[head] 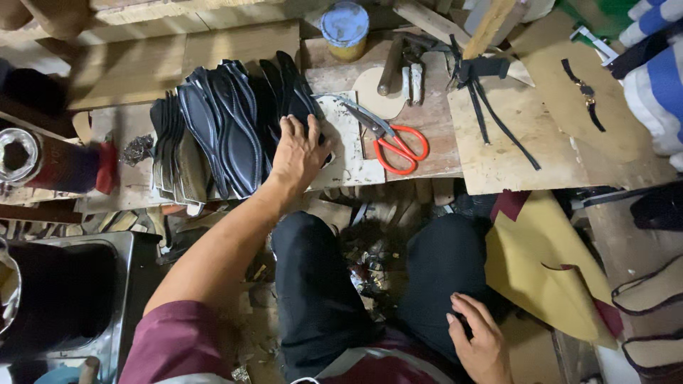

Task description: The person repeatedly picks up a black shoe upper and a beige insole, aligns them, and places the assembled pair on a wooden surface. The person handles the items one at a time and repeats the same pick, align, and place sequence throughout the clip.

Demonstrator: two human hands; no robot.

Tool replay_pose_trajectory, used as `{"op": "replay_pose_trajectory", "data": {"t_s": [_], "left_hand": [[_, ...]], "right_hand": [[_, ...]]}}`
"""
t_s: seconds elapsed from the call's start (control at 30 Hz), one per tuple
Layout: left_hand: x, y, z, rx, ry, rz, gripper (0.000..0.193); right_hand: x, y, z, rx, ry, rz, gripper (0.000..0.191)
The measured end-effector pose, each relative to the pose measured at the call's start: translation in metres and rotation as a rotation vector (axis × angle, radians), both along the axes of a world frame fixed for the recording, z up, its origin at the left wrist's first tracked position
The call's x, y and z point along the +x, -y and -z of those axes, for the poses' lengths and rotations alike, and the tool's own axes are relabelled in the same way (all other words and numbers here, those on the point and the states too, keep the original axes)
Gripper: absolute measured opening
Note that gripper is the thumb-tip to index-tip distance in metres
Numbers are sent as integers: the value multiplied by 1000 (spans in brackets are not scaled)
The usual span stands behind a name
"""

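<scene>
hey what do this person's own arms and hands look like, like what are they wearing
Both hands are bare: no gloves, rings or watch visible. The left hand is on a bare forearm with a maroon short sleeve at the upper arm. The right hand shows only to the wrist; its sleeve is out of view.

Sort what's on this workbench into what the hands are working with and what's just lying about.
In hand:
- left hand, fingers spread on the row of black sole pieces
- right hand, resting on the person's knee, holding nothing

Lying about:
- orange-handled scissors
- tin can
- hammer
- black straps
- tan sheet
</scene>
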State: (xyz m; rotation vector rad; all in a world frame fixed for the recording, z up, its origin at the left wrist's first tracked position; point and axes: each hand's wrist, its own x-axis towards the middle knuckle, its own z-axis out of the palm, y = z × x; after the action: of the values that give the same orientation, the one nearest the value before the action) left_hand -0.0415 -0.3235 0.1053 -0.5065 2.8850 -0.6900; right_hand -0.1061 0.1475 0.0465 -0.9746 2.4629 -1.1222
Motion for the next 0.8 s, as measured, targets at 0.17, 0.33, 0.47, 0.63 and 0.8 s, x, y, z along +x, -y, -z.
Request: {"op": "replay_pose_trajectory", "data": {"t_s": [0.17, 0.33, 0.47, 0.63, 0.8], "left_hand": [[-1, 3, -14, 78, -23, 27, 49], [1, 1, -72, 88, -277, -7, 84], [35, -28, -126, 402, -765, -12, 70], [79, -81, -149, 1075, -823, -204, 73], [67, -120, -89, 1950, -758, -93, 69]], "right_hand": [[0, 4, -4, 7, -13, -9, 37], [-3, 3, -8, -26, 15, -38, 37], [-7, 7, -22, -41, -33, -21, 37], [-16, 29, -64, -143, -218, -23, 40], [-22, 57, -91, -311, -367, -229, 84]]}}
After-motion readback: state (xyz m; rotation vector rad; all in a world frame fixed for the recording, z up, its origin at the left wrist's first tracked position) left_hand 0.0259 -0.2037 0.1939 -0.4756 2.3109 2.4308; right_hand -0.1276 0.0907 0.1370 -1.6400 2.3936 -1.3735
